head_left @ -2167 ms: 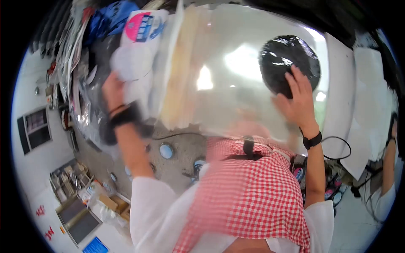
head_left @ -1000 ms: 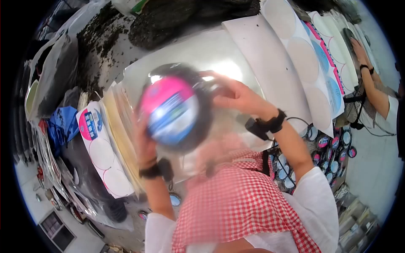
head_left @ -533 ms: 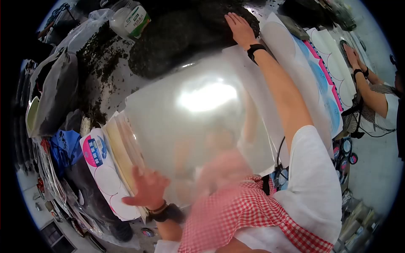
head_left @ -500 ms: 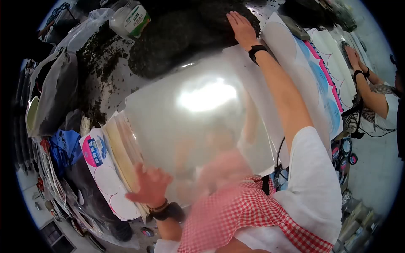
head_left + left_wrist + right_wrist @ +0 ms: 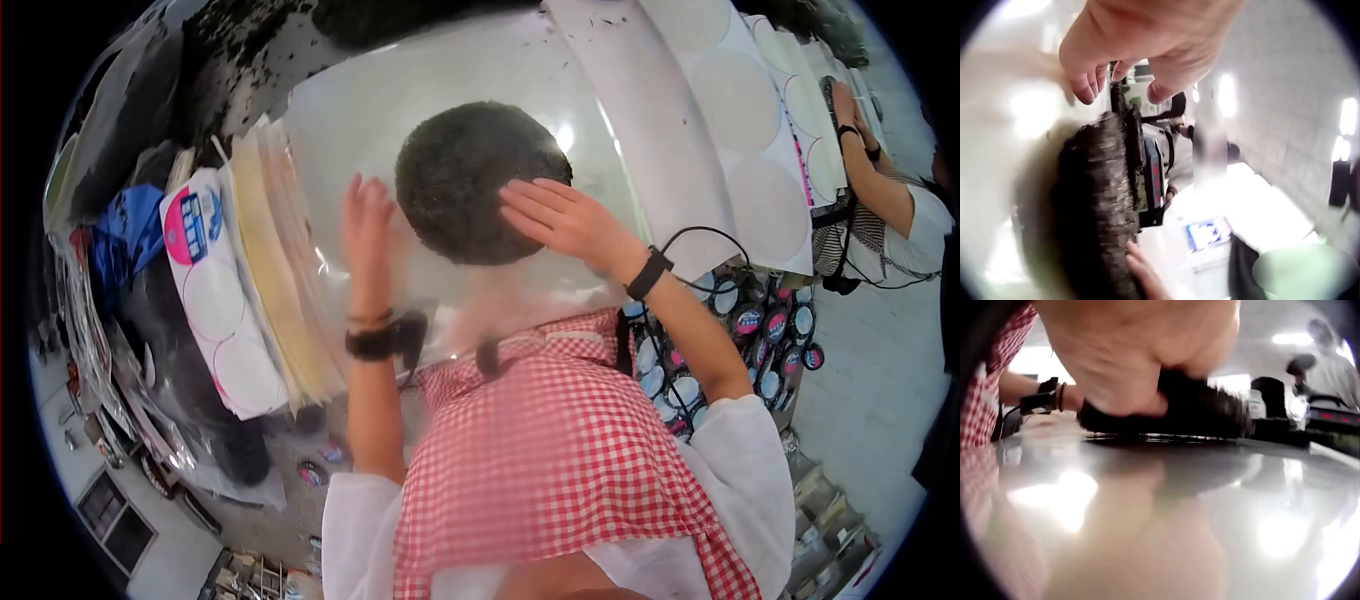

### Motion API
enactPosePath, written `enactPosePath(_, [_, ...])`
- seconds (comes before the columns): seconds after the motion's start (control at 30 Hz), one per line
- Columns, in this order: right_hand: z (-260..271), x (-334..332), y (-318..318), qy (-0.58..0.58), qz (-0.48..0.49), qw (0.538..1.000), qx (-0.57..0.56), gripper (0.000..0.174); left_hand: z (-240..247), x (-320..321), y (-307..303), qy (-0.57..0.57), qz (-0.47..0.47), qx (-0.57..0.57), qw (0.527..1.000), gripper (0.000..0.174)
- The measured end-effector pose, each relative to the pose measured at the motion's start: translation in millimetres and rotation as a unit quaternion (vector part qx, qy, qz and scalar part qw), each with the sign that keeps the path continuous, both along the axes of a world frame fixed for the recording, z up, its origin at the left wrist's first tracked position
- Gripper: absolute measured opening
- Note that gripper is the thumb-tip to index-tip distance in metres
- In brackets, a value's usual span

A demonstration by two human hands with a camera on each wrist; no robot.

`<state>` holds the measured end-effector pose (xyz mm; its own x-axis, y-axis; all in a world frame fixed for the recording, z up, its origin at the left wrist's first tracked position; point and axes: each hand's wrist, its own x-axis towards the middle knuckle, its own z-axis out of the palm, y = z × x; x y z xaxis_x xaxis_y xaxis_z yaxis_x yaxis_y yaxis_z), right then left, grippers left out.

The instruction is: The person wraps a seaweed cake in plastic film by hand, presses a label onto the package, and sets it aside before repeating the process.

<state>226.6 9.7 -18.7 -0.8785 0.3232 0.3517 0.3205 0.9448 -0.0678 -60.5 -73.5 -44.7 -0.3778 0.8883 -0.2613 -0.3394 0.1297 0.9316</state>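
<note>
Right hand (image 5: pixel 565 218) lay open, fingers straight, palm and fingers flat on the right half of the round dark disc of pressed crumbly leaf matter (image 5: pixel 470 175). Left hand (image 5: pixel 366 215) open too, fingers nearly straight, tips against the disc's left rim. The disc sat between the two hands on a glossy clear plastic sheet (image 5: pixel 400 90) over the table.

Risks, as judged:
- Sheet looked slick. Uneven push from the right hand could slide the disc out from under the palm, toward the left hand.
- Disc surface looked loose and fibrous in the right wrist view (image 5: pixel 1197 409). Hard pressure near the rim could crumble it and shed bits.
- Stack of cream paper sheets (image 5: pixel 270 260) lay just beyond the left hand, so a sideways slip could knock it askew
</note>
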Motion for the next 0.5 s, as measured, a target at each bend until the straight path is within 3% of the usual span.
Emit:
enactPosePath(0.07, [-6,0,4,-0.069,0.036,0.996,-0.037,0.055,-6,10,2,0.197,-0.046,-0.011,0.979,0.065])
enactPosePath(0.17, [23,10,-12,-0.051,-0.104,0.976,-0.187,0.074,-18,14,0,0.304,-0.065,0.051,0.949,0.066])
enactPosePath(0.2, [2,16,-12,0.09,-0.128,0.95,-0.269,0.088,-19,18,4,0.249,-0.014,0.056,0.967,0.064])
enactPosePath(0.23, [-15,9,-12,0.181,-0.19,0.896,-0.357,0.086,-20,21,9,0.272,-0.004,0.043,0.961,0.063])
enactPosePath(0.3, [-37,-25,-16,0.35,-0.305,0.726,-0.507,0.08,-24,28,18,0.319,0.01,0.015,0.948,0.059])
enactPosePath(0.33, [-38,-40,-15,0.361,-0.284,0.717,-0.525,0.075,-20,39,19,0.438,-0.035,0.05,0.897,0.056])
enactPosePath(0.37, [-41,-47,-12,0.314,-0.311,0.784,-0.436,0.073,-18,52,18,0.456,-0.011,0.058,0.888,0.051])
enactPosePath(0.5, [-45,-49,15,0.285,-0.264,0.822,-0.415,0.067,-23,67,20,0.503,0.064,0.055,0.86,0.046])
